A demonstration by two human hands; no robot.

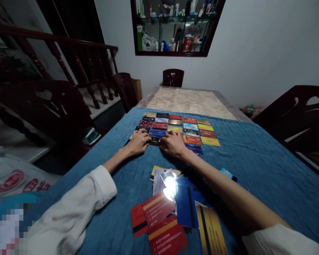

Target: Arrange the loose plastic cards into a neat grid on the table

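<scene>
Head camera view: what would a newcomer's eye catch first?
Probably the white glare on the loose pile of red, blue and gold plastic cards at the near end of the blue cloth. Next, the neat rows of colourful plastic cards farther up, where the left hand and right hand touch the nearest ones.

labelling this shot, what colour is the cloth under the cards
The cloth is blue; it shows in the head view, the only one.
</scene>
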